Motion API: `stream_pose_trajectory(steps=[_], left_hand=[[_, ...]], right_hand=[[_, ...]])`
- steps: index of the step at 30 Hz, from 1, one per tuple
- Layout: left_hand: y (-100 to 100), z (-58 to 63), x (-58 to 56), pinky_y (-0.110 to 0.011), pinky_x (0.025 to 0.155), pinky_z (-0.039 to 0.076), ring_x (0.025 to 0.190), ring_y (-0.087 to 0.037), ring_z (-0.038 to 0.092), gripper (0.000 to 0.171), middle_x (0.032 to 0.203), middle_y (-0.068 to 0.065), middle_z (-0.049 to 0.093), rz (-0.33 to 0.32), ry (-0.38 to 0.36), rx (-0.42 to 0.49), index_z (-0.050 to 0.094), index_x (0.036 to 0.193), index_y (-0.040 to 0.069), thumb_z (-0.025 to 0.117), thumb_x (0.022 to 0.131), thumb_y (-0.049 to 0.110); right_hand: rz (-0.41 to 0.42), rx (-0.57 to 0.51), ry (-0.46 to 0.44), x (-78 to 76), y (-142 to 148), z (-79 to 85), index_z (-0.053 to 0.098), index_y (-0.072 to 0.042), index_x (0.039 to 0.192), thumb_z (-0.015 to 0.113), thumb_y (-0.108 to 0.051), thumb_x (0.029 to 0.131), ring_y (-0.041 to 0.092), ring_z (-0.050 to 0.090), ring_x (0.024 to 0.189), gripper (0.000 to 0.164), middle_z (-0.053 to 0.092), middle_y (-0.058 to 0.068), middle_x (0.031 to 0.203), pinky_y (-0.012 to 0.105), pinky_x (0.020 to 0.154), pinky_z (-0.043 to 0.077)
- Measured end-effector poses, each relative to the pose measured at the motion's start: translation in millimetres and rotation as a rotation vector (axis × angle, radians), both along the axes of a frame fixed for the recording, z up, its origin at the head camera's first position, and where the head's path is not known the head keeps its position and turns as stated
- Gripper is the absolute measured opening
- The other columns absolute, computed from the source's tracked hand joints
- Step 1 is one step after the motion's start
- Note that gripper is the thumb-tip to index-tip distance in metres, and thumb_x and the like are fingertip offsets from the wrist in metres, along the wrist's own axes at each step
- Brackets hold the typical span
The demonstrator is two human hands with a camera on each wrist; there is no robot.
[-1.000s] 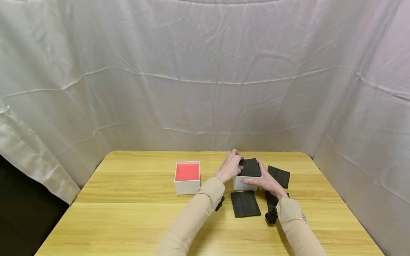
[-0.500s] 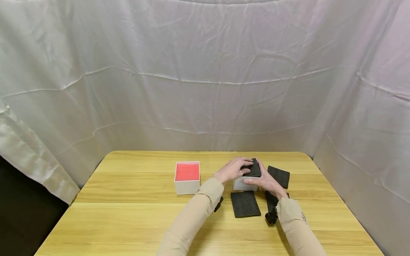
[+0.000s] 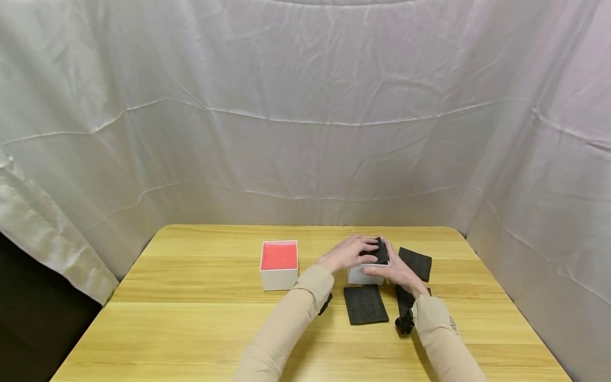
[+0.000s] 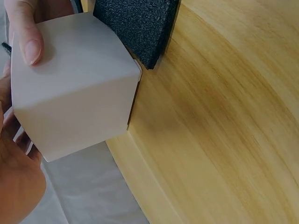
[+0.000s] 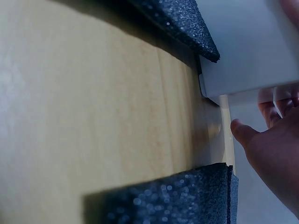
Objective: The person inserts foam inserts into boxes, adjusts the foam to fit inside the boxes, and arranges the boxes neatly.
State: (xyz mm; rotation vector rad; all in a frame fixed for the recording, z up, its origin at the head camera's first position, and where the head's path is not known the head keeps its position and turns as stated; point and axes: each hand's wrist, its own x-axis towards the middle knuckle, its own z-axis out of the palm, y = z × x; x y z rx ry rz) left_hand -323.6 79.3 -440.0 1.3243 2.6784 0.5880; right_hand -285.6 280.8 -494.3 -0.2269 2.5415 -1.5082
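Note:
A white box (image 3: 365, 275) stands right of the table's middle, with a black foam square (image 3: 382, 254) in its top opening. My left hand (image 3: 345, 254) reaches over the left rim and presses its outstretched fingers on the foam, covering much of it. My right hand (image 3: 398, 270) grips the box from the right, the thumb (image 4: 32, 49) against the front wall and the fingers round the far side. In the left wrist view, the left hand (image 4: 21, 182) is at the lower left beside the box. Part of the right hand (image 5: 275, 149) shows in the right wrist view.
Loose black foam squares lie on the wooden table (image 3: 191, 329): a front one (image 3: 366, 305), a back right one (image 3: 415, 263), and one (image 3: 404, 298) partly under the right wrist. Left of the hands stands a second white box (image 3: 279, 280) with a red top inside. Pale curtains (image 3: 305, 159) surround the table.
My left hand has moved from the box's left back edge to the right, over the foam. The foam sits lower, with more white rim showing. My right hand has stayed put.

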Motion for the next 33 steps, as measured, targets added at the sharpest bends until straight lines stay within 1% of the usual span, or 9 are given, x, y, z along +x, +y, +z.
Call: stream_pose_trajectory(steps=[3,6,7,12,14,21,26,31,33], left_hand=[[1.2,-1.0,-0.2,-0.034,0.125,0.029,0.149,-0.02,0.039,0.049,0.16,0.001,0.043,0.0,0.032,-0.02,0.052,0.148,0.016,0.051,0.105,0.038],[1.2,-1.4,0.1,-0.034,0.125,0.029,0.148,-0.02,0.04,0.049,0.16,0.001,0.043,-0.004,0.046,-0.013,0.051,0.149,0.018,0.05,0.105,0.039],[1.2,-1.2,0.4,-0.034,0.126,0.029,0.148,-0.02,0.04,0.049,0.16,0.001,0.043,-0.006,0.048,-0.01,0.051,0.149,0.018,0.05,0.105,0.039],[1.7,-1.7,0.9,-0.037,0.126,0.028,0.149,-0.02,0.039,0.05,0.16,0.002,0.043,-0.005,0.062,-0.018,0.051,0.149,0.019,0.049,0.105,0.042],[2.0,-1.9,0.9,-0.038,0.126,0.027,0.149,-0.02,0.039,0.05,0.16,0.002,0.043,-0.005,0.07,-0.027,0.051,0.149,0.02,0.049,0.105,0.042],[1.8,-3.2,0.7,-0.039,0.125,0.03,0.148,-0.019,0.041,0.049,0.159,0.003,0.044,-0.007,0.099,-0.038,0.051,0.149,0.021,0.048,0.105,0.042],[1.8,-3.1,-0.3,-0.038,0.125,0.03,0.148,-0.018,0.04,0.048,0.159,0.002,0.044,-0.015,0.106,-0.043,0.051,0.149,0.021,0.048,0.106,0.04],[2.9,-2.7,-0.5,-0.038,0.125,0.031,0.148,-0.018,0.04,0.047,0.158,0.002,0.045,-0.015,0.095,-0.053,0.051,0.149,0.021,0.046,0.106,0.04],[3.2,-2.7,-0.2,-0.038,0.124,0.032,0.148,-0.017,0.041,0.046,0.157,0.002,0.047,-0.01,0.088,-0.043,0.052,0.148,0.021,0.046,0.106,0.04]], right_hand=[[0.011,-0.022,0.019,0.3,-0.9,-0.1,-0.011,-0.018,0.162,0.079,-0.031,0.087,0.048,0.018,0.152,0.119,-0.001,0.022,0.169,0.07,0.118,0.025],[0.024,-0.045,0.028,0.2,-0.9,-0.8,-0.011,-0.018,0.162,0.079,-0.029,0.088,0.047,0.029,0.148,0.117,0.005,0.023,0.168,0.065,0.117,0.031],[0.028,-0.049,0.029,0.2,-0.9,-1.1,-0.011,-0.017,0.162,0.078,-0.029,0.088,0.047,0.031,0.148,0.117,0.005,0.024,0.168,0.064,0.117,0.032],[0.024,-0.032,0.025,-0.2,-0.3,-2.1,-0.014,-0.016,0.161,0.078,-0.032,0.088,0.048,0.021,0.151,0.118,-0.002,0.023,0.169,0.067,0.119,0.027],[0.023,-0.029,0.026,-0.6,-0.3,-2.5,-0.014,-0.015,0.161,0.078,-0.032,0.088,0.048,0.02,0.152,0.118,-0.003,0.023,0.169,0.067,0.119,0.026],[0.029,-0.048,0.041,-1.5,-1.5,-3.4,-0.01,-0.015,0.162,0.078,-0.032,0.088,0.045,0.032,0.147,0.117,0.006,0.023,0.168,0.063,0.117,0.033],[0.026,-0.054,0.039,-1.5,-1.5,-3.6,-0.009,-0.016,0.162,0.079,-0.032,0.087,0.045,0.034,0.146,0.117,0.009,0.023,0.167,0.063,0.117,0.034],[0.027,-0.051,0.027,-2.1,-1.1,-3.4,-0.011,-0.017,0.162,0.078,-0.032,0.088,0.045,0.034,0.147,0.117,0.008,0.024,0.167,0.061,0.117,0.035],[0.027,-0.053,0.026,-2.4,-1.0,-4.0,-0.011,-0.017,0.162,0.078,-0.032,0.088,0.045,0.035,0.146,0.117,0.01,0.024,0.167,0.06,0.116,0.036]])
